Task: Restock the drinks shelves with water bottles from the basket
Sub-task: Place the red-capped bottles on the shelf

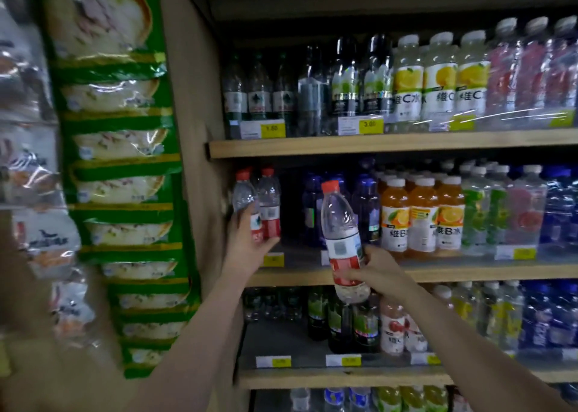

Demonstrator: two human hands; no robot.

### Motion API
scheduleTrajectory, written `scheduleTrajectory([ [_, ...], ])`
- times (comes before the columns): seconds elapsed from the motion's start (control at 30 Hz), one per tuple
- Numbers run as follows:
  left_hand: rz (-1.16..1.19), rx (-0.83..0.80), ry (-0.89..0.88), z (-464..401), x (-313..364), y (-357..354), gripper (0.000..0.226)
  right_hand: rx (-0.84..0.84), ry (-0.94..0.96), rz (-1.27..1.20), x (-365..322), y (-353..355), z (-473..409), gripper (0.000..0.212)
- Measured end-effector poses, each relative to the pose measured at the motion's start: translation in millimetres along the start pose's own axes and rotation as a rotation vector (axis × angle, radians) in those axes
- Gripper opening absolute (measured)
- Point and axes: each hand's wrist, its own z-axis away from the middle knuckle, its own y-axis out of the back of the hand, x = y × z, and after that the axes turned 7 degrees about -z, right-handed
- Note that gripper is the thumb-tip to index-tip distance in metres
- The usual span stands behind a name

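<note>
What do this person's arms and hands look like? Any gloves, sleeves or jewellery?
Both forearms are bare as far as the picture shows: no sleeves in view. The left hand and right hand wear no gloves, and no watch, ring or bracelet is visible.

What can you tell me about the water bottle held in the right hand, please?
The water bottle is clear plastic with a red cap and a white-and-red label; it looks full. It tilts slightly, cap leaning left, in front of the middle shelf. The right hand grips its lower half around the label. It touches nothing else and is not yet shelved.
</note>
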Motion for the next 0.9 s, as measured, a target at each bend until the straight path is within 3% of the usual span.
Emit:
scheduleTrajectory([
  [0.1,-0.102,0.001,0.183,-2,-32,0,0.088,0.004,0.072,-0.082,-22,-23,-28,0.039],
  [0.27,-0.140,0.125,0.243,-15,-47,-15,0.082,0.054,0.207,-0.159,-37,-62,-69,0.046],
  [0.47,-0.141,0.096,0.222,-31,-60,-26,0.066,0.063,0.251,-0.204,-36,-79,-101,0.049],
  [0.67,-0.209,0.038,0.258,-37,-70,-23,0.066,0.070,0.244,-0.170,-33,-88,-114,0.056],
  [0.77,-0.347,0.117,0.220,-22,-68,-25,0.078,0.082,0.259,-0.176,-36,-96,-118,0.054],
  [0.9,-0.603,0.127,0.082,21,-78,-35,0.074,0.109,0.273,-0.195,-42,-111,-127,0.059],
])
